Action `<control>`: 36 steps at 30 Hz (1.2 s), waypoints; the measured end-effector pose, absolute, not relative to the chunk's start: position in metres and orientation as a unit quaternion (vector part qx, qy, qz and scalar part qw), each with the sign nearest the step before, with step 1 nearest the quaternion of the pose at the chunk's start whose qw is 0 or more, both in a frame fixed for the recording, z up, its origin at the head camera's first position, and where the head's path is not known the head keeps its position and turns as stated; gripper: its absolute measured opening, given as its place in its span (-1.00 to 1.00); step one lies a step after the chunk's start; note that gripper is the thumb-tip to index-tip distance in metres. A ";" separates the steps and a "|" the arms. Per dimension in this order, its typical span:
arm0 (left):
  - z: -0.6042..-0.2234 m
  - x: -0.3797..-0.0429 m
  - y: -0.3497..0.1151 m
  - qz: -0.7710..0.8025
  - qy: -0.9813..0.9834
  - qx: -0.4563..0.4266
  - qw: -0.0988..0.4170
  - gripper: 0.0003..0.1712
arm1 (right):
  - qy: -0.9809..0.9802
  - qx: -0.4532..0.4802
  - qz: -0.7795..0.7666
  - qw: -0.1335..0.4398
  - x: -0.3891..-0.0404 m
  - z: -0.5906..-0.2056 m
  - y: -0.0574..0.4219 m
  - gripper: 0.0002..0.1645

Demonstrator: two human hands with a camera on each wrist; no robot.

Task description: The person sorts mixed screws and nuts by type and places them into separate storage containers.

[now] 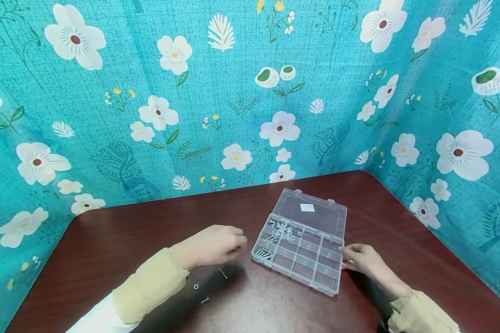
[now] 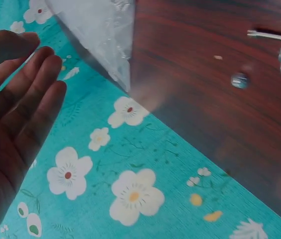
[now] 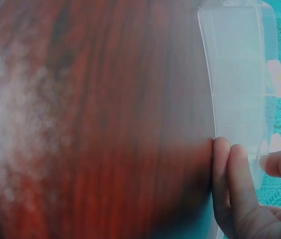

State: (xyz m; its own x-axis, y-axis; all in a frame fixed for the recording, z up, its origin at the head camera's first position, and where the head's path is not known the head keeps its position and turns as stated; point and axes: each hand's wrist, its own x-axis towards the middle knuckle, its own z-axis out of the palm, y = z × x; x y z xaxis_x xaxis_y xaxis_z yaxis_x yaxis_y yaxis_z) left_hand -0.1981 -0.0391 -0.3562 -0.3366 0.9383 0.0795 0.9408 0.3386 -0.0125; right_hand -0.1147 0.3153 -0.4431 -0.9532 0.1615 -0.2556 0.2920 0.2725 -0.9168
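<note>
A clear plastic compartment box (image 1: 298, 277) lies on the table with its lid (image 1: 325, 221) folded back. Short screws (image 1: 264, 254) fill its near-left compartment, and nuts and other small hardware are in those behind. At the right side wall, my right hand (image 1: 364, 260) grips the box, fingers (image 3: 237, 174) against the wall and thumb at the rim. My left hand (image 1: 214, 245) hovers left of the box, fingers loosely bent, nothing visible between them. Below that hand lie a long screw (image 1: 222, 274), a hex nut (image 1: 196, 286) and a short bolt (image 1: 205, 300).
The dark red wooden table (image 1: 150, 231) is bordered by a turquoise flowered cloth (image 1: 216, 101) behind and at the sides. Several compartments at the box's right show no hardware. A white label (image 1: 307, 207) is on the lid.
</note>
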 end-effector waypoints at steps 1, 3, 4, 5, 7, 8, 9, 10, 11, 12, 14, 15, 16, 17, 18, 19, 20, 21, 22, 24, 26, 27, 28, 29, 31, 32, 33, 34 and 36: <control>-0.358 -0.197 -0.044 -0.009 -0.814 -0.579 0.041 -0.92 | 0.795 0.142 -0.587 0.056 -0.115 -0.443 0.315 -0.54; -0.362 -0.194 -0.053 0.007 -0.807 -0.588 0.053 -0.90 | 0.795 0.140 -0.587 0.056 -0.114 -0.443 0.315 -0.54; -0.364 -0.193 -0.059 0.016 -0.804 -0.592 0.059 -0.89 | 0.795 0.140 -0.588 0.056 -0.115 -0.443 0.315 -0.54; -0.367 -0.191 -0.064 0.025 -0.801 -0.595 0.064 -0.89 | 0.795 0.140 -0.587 0.056 -0.115 -0.443 0.315 -0.54; -0.372 -0.188 -0.074 0.041 -0.798 -0.597 0.071 -0.88 | 0.795 0.141 -0.587 0.055 -0.115 -0.443 0.316 -0.53; -0.375 -0.187 -0.079 0.045 -0.799 -0.596 0.068 -0.87 | 0.796 0.142 -0.586 0.055 -0.115 -0.443 0.315 -0.53; -0.377 -0.185 -0.084 0.048 -0.800 -0.595 0.064 -0.86 | 0.795 0.144 -0.586 0.054 -0.115 -0.443 0.315 -0.53; -0.379 -0.184 -0.088 0.049 -0.803 -0.592 0.057 -0.85 | 0.796 0.145 -0.586 0.054 -0.115 -0.443 0.315 -0.53; -0.381 -0.183 -0.092 0.049 -0.805 -0.589 0.052 -0.83 | 0.796 0.147 -0.585 0.054 -0.115 -0.443 0.315 -0.53; -0.383 -0.182 -0.096 0.047 -0.809 -0.585 0.044 -0.82 | 0.796 0.147 -0.584 0.054 -0.115 -0.443 0.315 -0.53; -0.386 -0.180 -0.103 0.039 -0.816 -0.577 0.029 -0.81 | 0.797 0.147 -0.584 0.054 -0.115 -0.443 0.315 -0.53; -0.389 -0.179 -0.106 0.035 -0.818 -0.574 0.025 -0.81 | 0.796 0.148 -0.584 0.054 -0.115 -0.443 0.315 -0.54; -0.391 -0.179 -0.108 0.028 -0.820 -0.571 0.019 -0.81 | 0.795 0.149 -0.586 0.054 -0.115 -0.443 0.315 -0.54; -0.393 -0.178 -0.110 0.022 -0.821 -0.570 0.013 -0.81 | 0.794 0.148 -0.587 0.054 -0.115 -0.443 0.315 -0.54; -0.396 -0.178 -0.112 0.014 -0.822 -0.570 0.009 -0.81 | 0.793 0.148 -0.588 0.054 -0.115 -0.443 0.315 -0.54; -0.398 -0.178 -0.113 0.007 -0.821 -0.571 0.008 -0.80 | 0.793 0.147 -0.589 0.053 -0.115 -0.443 0.315 -0.54; -0.401 -0.177 -0.114 0.000 -0.820 -0.572 0.006 -0.79 | 0.791 0.148 -0.591 0.053 -0.115 -0.443 0.315 -0.55; -0.404 -0.177 -0.115 -0.007 -0.819 -0.574 0.004 -0.78 | 0.791 0.146 -0.591 0.052 -0.115 -0.443 0.315 -0.54; -0.406 -0.177 -0.115 -0.013 -0.817 -0.576 0.003 -0.76 | 0.792 0.144 -0.591 0.052 -0.115 -0.443 0.315 -0.54; -0.411 -0.177 -0.116 -0.019 -0.816 -0.578 0.004 -0.74 | 0.794 0.141 -0.589 0.051 -0.115 -0.444 0.316 -0.54; -0.415 -0.177 -0.116 -0.023 -0.818 -0.575 -0.004 -0.72 | 0.795 0.145 -0.586 0.050 -0.115 -0.445 0.316 -0.54; -0.417 -0.177 -0.116 -0.025 -0.820 -0.572 -0.012 -0.71 | 0.798 0.143 -0.584 0.051 -0.115 -0.445 0.317 -0.54; -0.419 -0.177 -0.116 -0.027 -0.822 -0.568 -0.020 -0.70 | 0.798 0.144 -0.583 0.051 -0.115 -0.446 0.317 -0.54; -0.420 -0.177 -0.116 -0.029 -0.825 -0.563 -0.029 -0.70 | 0.798 0.145 -0.583 0.051 -0.115 -0.446 0.317 -0.54; -0.421 -0.177 -0.115 -0.034 -0.830 -0.555 -0.044 -0.68 | 0.797 0.147 -0.584 0.050 -0.115 -0.447 0.317 -0.54; -0.421 -0.177 -0.114 -0.037 -0.832 -0.551 -0.051 -0.67 | 0.797 0.145 -0.584 0.050 -0.115 -0.447 0.317 -0.53; -0.421 -0.177 -0.113 -0.039 -0.833 -0.550 -0.053 -0.66 | 0.797 0.144 -0.584 0.050 -0.115 -0.447 0.318 -0.53; -0.421 -0.176 -0.112 -0.041 -0.833 -0.549 -0.055 -0.66 | 0.797 0.147 -0.584 0.050 -0.115 -0.447 0.317 -0.53; -0.420 -0.176 -0.111 -0.046 -0.831 -0.551 -0.059 -0.66 | 0.798 0.149 -0.581 0.049 -0.115 -0.446 0.317 -0.53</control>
State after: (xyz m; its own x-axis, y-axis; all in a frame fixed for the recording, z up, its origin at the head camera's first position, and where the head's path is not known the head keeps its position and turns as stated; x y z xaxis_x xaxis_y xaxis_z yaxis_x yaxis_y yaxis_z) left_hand -0.1761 -0.1105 -0.4203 -0.3869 0.9209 -0.0471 0.9101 0.3895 0.1416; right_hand -0.1154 0.3167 -0.4465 -0.9507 0.1809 -0.2520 0.2954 0.2799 -0.9135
